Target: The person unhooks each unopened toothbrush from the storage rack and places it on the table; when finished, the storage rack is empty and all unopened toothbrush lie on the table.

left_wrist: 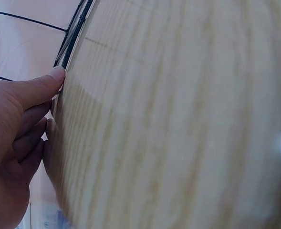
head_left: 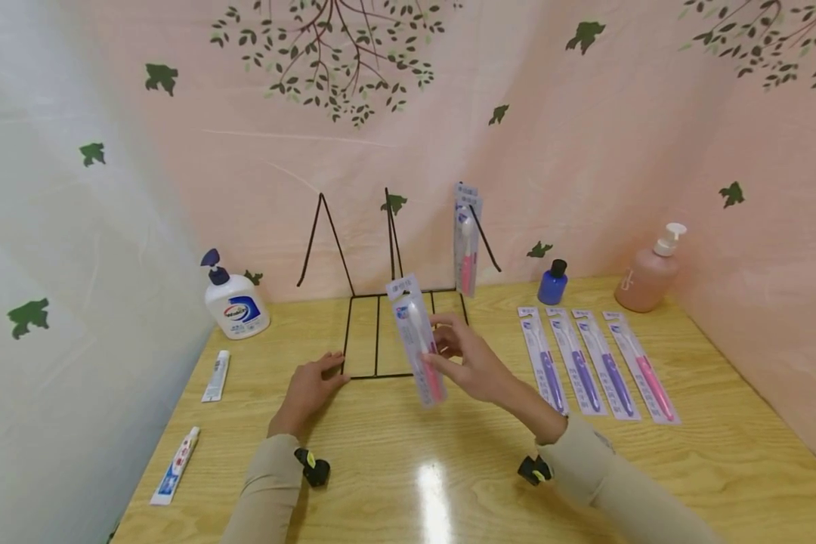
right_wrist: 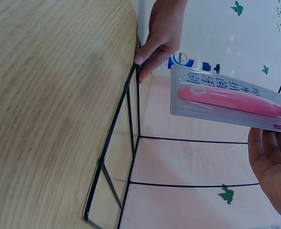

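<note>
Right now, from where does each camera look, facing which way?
Head: on the head, forward and down over the black wire rack; left hand, right hand, beige sleeves show.
Left wrist: on that wrist, towards light wooden tabletop; left hand shows.
Right wrist: on that wrist, towards the packaged pink-handled toothbrush; both hands show.
Head and right wrist share the toothbrush.

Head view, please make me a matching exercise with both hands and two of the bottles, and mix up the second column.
Column one:
1. Left hand
2. Right hand
3. White pump bottle
4. Small blue bottle

Column two:
A. Topped with a black cap
B. Touches the black wire rack
C. Stands at the table's back left
D. Holds a packaged pink toothbrush

Right pairs: 1-B, 2-D, 3-C, 4-A
</note>
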A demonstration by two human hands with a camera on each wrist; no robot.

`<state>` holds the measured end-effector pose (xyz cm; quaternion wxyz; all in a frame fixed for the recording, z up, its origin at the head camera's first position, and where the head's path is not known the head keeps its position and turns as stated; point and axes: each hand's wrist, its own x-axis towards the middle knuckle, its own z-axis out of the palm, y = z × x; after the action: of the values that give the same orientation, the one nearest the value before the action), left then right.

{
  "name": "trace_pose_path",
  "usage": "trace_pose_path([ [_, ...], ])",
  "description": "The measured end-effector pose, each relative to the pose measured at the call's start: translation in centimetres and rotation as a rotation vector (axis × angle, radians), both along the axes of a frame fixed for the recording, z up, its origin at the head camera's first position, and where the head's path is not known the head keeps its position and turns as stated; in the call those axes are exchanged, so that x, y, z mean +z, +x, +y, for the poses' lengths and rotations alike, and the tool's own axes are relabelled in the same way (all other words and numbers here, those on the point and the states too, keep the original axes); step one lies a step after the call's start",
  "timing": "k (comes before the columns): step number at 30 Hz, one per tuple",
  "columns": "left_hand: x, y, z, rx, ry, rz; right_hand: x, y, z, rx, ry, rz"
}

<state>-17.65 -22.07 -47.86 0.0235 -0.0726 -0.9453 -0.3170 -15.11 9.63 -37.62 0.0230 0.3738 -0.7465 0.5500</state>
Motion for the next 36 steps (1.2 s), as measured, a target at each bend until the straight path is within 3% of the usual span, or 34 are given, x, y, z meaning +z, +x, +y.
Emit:
trace_pose_path([
  [16,0.0,0.2,0.0,-0.008,0.009,-0.021,-1.4,0.6,6.2,-0.134,0.037,-0.049],
  [36,0.0,0.0,-0.1,-0.016,0.012,0.0,-2.2,1.5,16.0,-0.404,0.071,-0.053],
])
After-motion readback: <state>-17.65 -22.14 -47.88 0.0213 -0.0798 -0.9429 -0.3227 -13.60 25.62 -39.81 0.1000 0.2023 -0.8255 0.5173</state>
